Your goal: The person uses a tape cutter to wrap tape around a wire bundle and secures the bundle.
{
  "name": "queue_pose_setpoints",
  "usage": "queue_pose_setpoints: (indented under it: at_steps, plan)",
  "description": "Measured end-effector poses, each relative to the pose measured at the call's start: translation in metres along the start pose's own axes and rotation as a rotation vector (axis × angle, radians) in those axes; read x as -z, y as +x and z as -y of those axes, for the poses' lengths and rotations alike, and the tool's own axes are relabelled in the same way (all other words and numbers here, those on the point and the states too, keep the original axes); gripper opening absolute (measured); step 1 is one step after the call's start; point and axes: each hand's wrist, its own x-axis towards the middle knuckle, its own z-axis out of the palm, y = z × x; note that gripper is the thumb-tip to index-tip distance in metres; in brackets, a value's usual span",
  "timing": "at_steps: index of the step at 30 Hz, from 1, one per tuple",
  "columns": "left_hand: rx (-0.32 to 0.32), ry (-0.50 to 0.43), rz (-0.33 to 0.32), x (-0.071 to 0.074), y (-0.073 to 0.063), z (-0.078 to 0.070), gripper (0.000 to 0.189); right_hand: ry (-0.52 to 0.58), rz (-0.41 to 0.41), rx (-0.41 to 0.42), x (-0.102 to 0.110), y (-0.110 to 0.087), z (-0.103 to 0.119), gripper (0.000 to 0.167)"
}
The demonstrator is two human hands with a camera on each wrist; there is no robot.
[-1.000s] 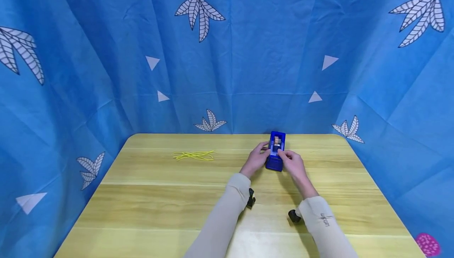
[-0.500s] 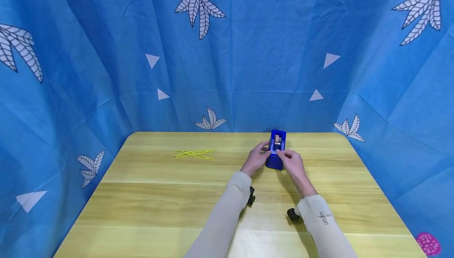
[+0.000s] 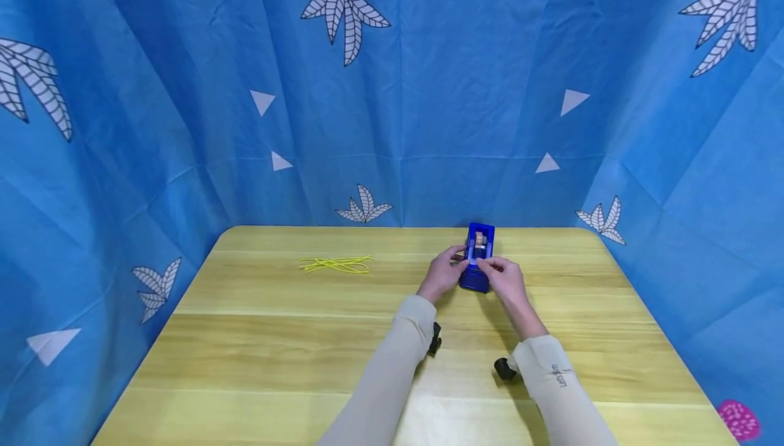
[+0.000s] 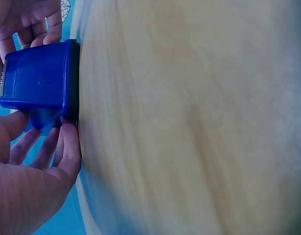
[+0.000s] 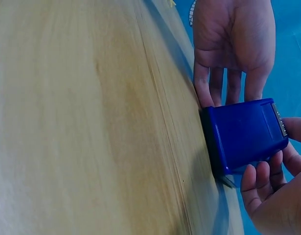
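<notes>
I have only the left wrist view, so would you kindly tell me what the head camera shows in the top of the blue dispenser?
Observer: A small orange-brown item sits in the open top of the blue dispenser.
Operator: Thank you; does anything else lie on the table?
Observer: Yes, some yellow strings lie crossed over toward the person's left, well apart from the dispenser.
Operator: That helps; is there any marking on the right sleeve, which I cannot see?
Observer: Yes, dark lettering runs near its cuff.
</notes>
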Motion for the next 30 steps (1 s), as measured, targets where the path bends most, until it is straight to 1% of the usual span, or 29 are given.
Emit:
queue_pose_setpoints:
  at_steps: [6,12,21,25,30]
  plan:
    - [-0.021,0.037,-0.01,0.0011,-0.0008,-0.0012,0.039,0.004,0.007,-0.013,0.0008,-0.0004,0.0022,0.033]
    - [-0.026,0.033,-0.014,0.002,-0.0019,-0.0032,0.038,-0.001,0.009,-0.007,0.0009,-0.0006,0.0026,0.033]
    - [-0.018,0.033,-0.016,0.0021,-0.0028,-0.0014,0.039,-0.005,0.004,0.006,-0.0006,-0.0004,0.0027,0.032]
    - [-0.009,0.024,-0.007,0.0019,-0.0031,-0.0017,0.039,-0.038,-0.005,0.029,-0.0004,-0.0018,0.0043,0.03]
    - [-0.016,0.04,-0.008,0.0026,-0.0025,-0.0022,0.039,-0.135,-0.027,0.094,0.001,-0.0038,0.0097,0.027]
